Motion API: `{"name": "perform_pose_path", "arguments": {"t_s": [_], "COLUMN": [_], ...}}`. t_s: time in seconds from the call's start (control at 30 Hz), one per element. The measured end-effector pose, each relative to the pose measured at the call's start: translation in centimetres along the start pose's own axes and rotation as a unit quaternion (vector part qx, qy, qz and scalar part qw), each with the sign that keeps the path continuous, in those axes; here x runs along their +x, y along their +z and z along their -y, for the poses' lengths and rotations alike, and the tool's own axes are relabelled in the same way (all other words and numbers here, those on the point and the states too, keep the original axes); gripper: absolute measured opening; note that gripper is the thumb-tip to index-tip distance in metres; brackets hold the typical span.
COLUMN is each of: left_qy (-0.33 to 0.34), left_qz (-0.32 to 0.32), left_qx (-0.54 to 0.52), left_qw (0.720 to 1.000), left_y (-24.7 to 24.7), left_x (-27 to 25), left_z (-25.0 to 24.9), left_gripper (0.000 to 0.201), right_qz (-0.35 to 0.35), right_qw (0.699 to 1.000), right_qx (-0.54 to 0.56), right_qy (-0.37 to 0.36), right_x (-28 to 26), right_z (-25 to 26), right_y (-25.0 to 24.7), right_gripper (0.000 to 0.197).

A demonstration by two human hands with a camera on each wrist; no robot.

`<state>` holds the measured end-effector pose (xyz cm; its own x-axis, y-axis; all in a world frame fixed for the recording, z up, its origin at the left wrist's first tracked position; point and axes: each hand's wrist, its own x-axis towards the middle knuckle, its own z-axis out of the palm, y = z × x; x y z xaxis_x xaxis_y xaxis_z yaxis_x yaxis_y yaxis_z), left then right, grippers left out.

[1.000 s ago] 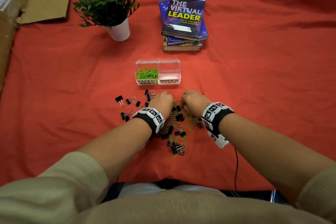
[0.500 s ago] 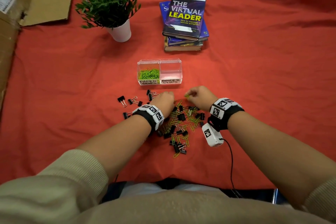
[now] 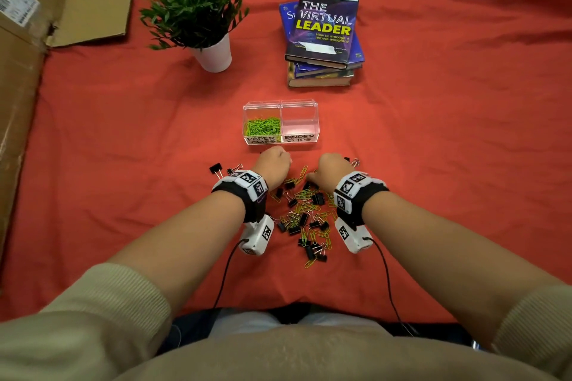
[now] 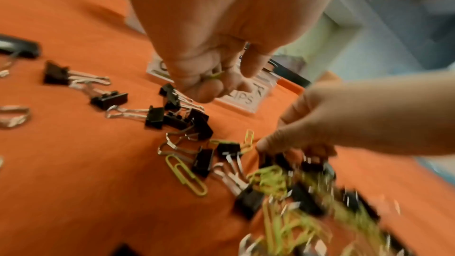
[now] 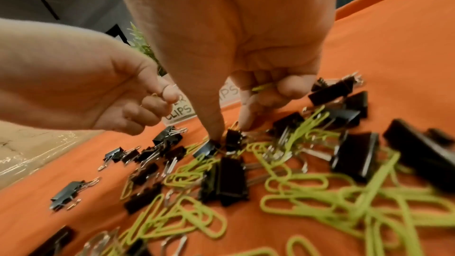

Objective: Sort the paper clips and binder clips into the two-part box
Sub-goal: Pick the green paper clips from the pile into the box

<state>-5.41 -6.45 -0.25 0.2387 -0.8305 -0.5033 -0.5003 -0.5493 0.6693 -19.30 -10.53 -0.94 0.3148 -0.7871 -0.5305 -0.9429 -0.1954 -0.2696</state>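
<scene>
Left hand (image 4: 211,50) fingers (image 4: 204,89) curled, pinching a green paper clip (image 4: 218,75). Right hand (image 5: 246,50) fingers (image 5: 293,87) also pinch a green clip, forefinger poking into the mixed pile (image 3: 305,213) on the red-covered desk (image 3: 433,164). Paper clips: light, thin, springy wire, likely to tangle; pinch one loop. Binder clips (image 5: 224,178): stiffer, heavier; take by the black body. Two-part box (image 3: 280,105) just beyond hands, labelled "PAPER CLIPS" and "BINDER CLIPS"; green clips in left part. Top book (image 3: 323,28): "THE VIRTUAL LEADER".

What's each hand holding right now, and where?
Left hand pinches a green paper clip in curled fingers; right hand tucks another paper clip under its curled fingers.
</scene>
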Motion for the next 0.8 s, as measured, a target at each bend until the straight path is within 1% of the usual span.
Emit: {"name": "perform_pose_path", "arguments": {"t_s": [0.07,0.13,0.2,0.3,0.4,0.43,0.5,0.57,0.6,0.63,0.67,0.73,0.77,0.8], "left_qy": [0.021,0.053,0.074,0.070,0.096,0.110,0.133,0.146,0.149,0.147,0.138,0.103,0.095,0.102], "left_qz": [0.011,0.032,0.037,0.037,0.042,0.042,0.036,0.037,0.043,0.053,0.063,0.081,0.085,0.084], "left_qx": [0.123,0.249,0.322,0.366,0.416,0.432,0.458,0.476,0.480,0.478,0.467,0.428,0.415,0.412], "left_qw": [0.992,0.967,0.943,0.927,0.903,0.894,0.878,0.867,0.864,0.864,0.871,0.894,0.901,0.901], "left_y": [0.6,1.5,2.1,2.4,2.5,2.6,2.7,2.8,2.9,2.8,2.7,2.3,2.1,2.1], "left_x": [-0.3,-0.5,-0.8,-1.0,-1.3,-1.4,-1.4,-1.5,-1.4,-1.3,-1.1,-0.7,-0.6,-0.6], "left_z": [-0.2,0.0,0.1,-0.1,-0.3,-0.3,0.0,0.2,0.2,0.2,0.1,-0.1,-0.1,-0.1], "left_gripper": [0.019,0.020,0.020,0.018,0.019,0.021,0.025,0.026,0.026,0.025,0.025,0.027,0.029,0.032], "right_qz": [-0.003,-0.001,0.008,0.021,0.035,0.030,0.010,-0.018,-0.020,-0.013,-0.005,0.006,0.016,0.027], "right_qw": [1.000,1.000,1.000,1.000,0.999,0.998,0.991,0.973,0.963,0.954,0.947,0.934,0.929,0.928], "right_qx": [-0.006,0.000,0.000,0.001,0.016,0.040,0.133,0.232,0.268,0.298,0.322,0.356,0.368,0.370], "right_qy": [0.004,0.010,0.006,-0.016,-0.027,-0.027,-0.013,0.002,0.002,0.001,0.001,0.011,0.020,0.031], "right_x": [-0.2,-0.2,-0.2,-0.3,-0.5,-0.5,-0.5,-0.4,-0.4,-0.3,-0.3,-0.3,-0.3,-0.2], "right_z": [0.4,0.5,0.5,0.2,-0.4,-0.7,-1.4,-2.2,-2.6,-2.8,-2.9,-3.0,-3.1,-3.1], "right_y": [0.5,0.8,0.9,1.2,1.2,1.1,0.7,0.1,-0.3,-0.7,-1.2,-2.1,-2.3,-2.4], "right_gripper": [0.042,0.040,0.038,0.038,0.037,0.033,0.017,0.007,0.006,0.009,0.010,0.009,0.012,0.015]}}
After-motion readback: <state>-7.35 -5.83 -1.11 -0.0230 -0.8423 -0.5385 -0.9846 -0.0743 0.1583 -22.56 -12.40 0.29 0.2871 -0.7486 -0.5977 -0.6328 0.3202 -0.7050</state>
